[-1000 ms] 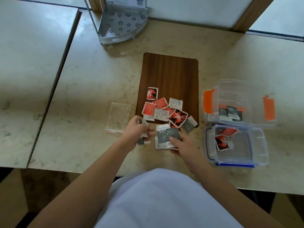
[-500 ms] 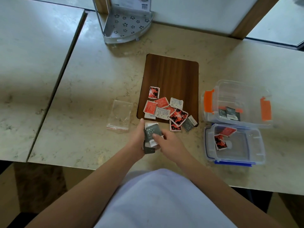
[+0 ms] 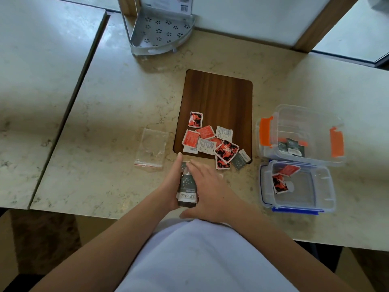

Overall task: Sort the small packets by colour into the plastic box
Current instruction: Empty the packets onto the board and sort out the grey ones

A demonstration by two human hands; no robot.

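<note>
A stack of grey packets (image 3: pixel 187 185) stands on edge between my two palms near the table's front edge. My left hand (image 3: pixel 171 182) presses its left side and my right hand (image 3: pixel 207 189) presses its right side. Several red and grey packets (image 3: pixel 212 142) lie piled on the near end of a brown board (image 3: pixel 219 95). One grey packet (image 3: pixel 241 159) rests at the board's near right corner. The clear plastic box (image 3: pixel 271 131) with orange clips holds grey packets (image 3: pixel 291 146). Its lid (image 3: pixel 315 199), edged in blue, holds red packets (image 3: pixel 281 181).
An empty clear zip bag (image 3: pixel 150 148) lies left of the board. A grey perforated corner shelf (image 3: pixel 160 31) stands at the back by the wall. A gap (image 3: pixel 69 106) separates this table from another on the left.
My right hand picked grey packets off the table and brought them to my left hand. Both hands now squeeze them into one stack held on edge.
</note>
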